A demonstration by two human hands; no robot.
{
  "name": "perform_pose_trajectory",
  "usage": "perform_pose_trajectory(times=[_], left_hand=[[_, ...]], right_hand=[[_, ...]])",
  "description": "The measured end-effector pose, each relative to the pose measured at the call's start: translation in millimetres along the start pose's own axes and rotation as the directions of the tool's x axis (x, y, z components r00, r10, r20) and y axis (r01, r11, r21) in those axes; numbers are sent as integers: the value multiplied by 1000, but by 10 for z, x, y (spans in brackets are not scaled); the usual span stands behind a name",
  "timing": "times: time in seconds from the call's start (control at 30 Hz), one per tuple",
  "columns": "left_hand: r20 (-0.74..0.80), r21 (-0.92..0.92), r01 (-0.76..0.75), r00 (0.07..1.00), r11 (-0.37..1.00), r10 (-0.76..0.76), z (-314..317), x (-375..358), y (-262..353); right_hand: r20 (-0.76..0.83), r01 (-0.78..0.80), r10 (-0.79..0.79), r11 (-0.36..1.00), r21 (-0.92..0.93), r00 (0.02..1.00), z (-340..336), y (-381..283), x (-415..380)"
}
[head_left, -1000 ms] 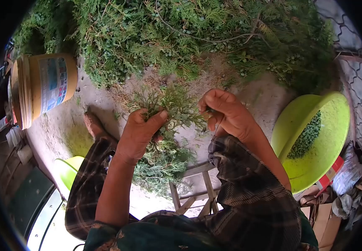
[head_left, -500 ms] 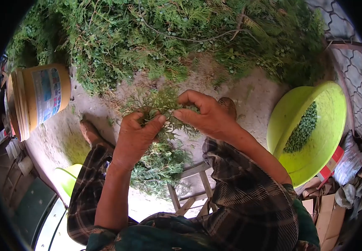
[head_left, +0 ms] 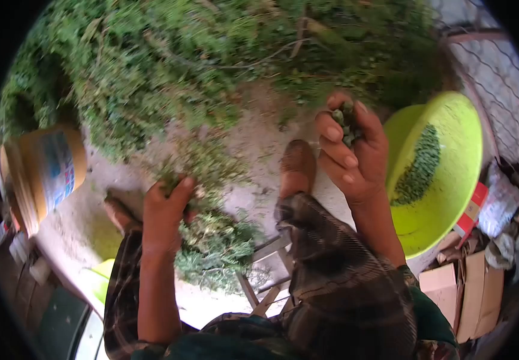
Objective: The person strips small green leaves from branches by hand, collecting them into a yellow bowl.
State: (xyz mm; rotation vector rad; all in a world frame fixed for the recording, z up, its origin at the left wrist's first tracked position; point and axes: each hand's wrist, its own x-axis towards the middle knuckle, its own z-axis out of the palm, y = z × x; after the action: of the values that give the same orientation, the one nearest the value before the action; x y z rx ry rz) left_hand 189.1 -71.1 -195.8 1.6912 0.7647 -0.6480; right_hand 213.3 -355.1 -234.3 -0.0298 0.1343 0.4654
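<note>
Left of centre, pinches a leafy sprig [head_left: 208, 163] in the left hand [head_left: 164, 210], with thumb and fingers clamped on its near end; seems to run its long axis from the grip toward the far right, though too blurred to trace exactly. Just to the near right of that grip, shows a small heap of cut greenery [head_left: 217, 252]. Farther right, holds a cluster of green cones [head_left: 346, 123] in the right hand [head_left: 364, 174], curling the fingers loosely shut around it and stretching it roughly from far to near along the palm. Immediately right of those cones, brings the lime-green basin [head_left: 448, 219] much nearer to the right hand than to the left; cannot tell if touching, given the overlap at its left side.
</note>
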Motion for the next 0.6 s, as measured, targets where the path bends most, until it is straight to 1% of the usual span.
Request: perform_pose_trajectory(times=[0.03,0.07,0.1,0.13,0.17,0.23,0.27,0.33,0.37,0.43,0.5,0.53,0.57,0.6], left_hand=[[-12,-64,-10,1000,998,9,19,14,-35],[-6,-90,-9,1000,996,8,18,32,-70],[-7,-111,-4,1000,994,3,12,46,-101],[17,-110,-11,1000,994,13,17,59,-127],[9,-141,-8,1000,990,9,12,73,-161],[-2,-169,-8,1000,986,8,15,76,-210],[-10,-188,-5,1000,982,3,18,75,-226],[-17,-200,-5,1000,980,2,8,68,-214],[-8,-203,-4,1000,979,2,4,66,-201],[3,-205,-4,1000,979,4,17,70,-176],[8,-220,9,1000,975,-7,9,71,-153],[-5,-218,12,1000,976,-13,-3,56,-149],[-2,-230,5,1000,973,-5,1,41,-140],[5,-244,-7,1000,970,8,17,50,-128]], right_hand=[[-10,30,-31,999,-35,999,72,-73,-61],[-160,132,-153,982,-134,975,141,-92,-110],[-291,215,-279,948,-234,915,184,-101,-144],[-223,244,-299,938,-246,928,128,-124,-173],[-220,256,-314,932,-255,923,120,-118,-178],[-315,298,-344,936,-186,885,110,-67,-164],[-312,303,-348,935,-185,884,104,-47,-155],[-366,309,-320,947,-91,874,95,-13,-149],[-364,315,-325,945,-90,873,93,-14,-161],[-371,275,-318,947,-164,872,94,-54,-217],[-200,277,-276,961,-27,940,254,-219,-399],[-223,403,-467,872,-279,856,417,-328,-547],[-191,478,-640,710,-517,744,544,-465,-744],[-127,329,-832,348,-878,541,501,-681,-1019]])
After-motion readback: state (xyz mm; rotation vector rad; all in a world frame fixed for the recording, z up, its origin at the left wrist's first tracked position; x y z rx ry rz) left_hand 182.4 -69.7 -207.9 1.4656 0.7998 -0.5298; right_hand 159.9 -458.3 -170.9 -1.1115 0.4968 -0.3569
